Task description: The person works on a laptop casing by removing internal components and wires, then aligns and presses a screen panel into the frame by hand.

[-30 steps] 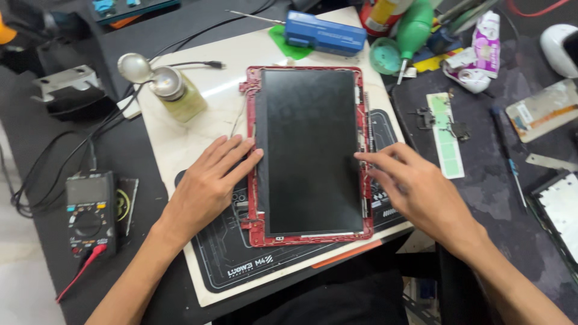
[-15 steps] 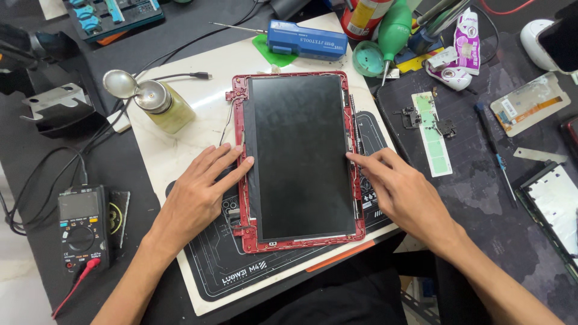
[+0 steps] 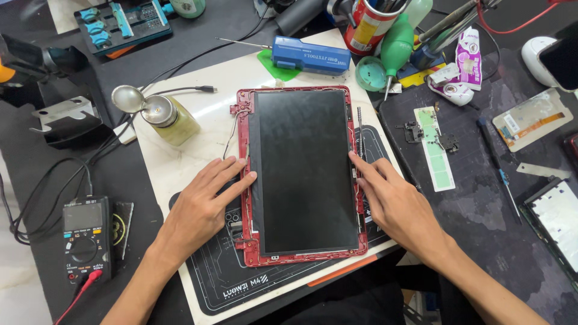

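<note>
While lying flat on the mat [image 3: 241, 289] at the bench's near edge, the red frame [image 3: 241, 102] is holding the black panel [image 3: 304, 174]. The left hand [image 3: 201, 207] is resting open, fingertips touching the panel's left edge; the right hand [image 3: 397, 201] is pressing open fingers on its right edge, gripping nothing. Farther left, a meter [image 3: 84, 238] is sitting; beyond, a bottle [image 3: 171, 117] and a blue tool [image 3: 310, 55] are lying.

An electronics repair workshop is showing here: a multimeter [image 3: 84, 238] is lying on the dark worktop [image 3: 475, 216], a screwdriver [image 3: 498, 171], a green dust blower [image 3: 394, 48] and a printed repair mat [image 3: 241, 283] are crowding around an opened red-framed screen [image 3: 301, 171].
</note>
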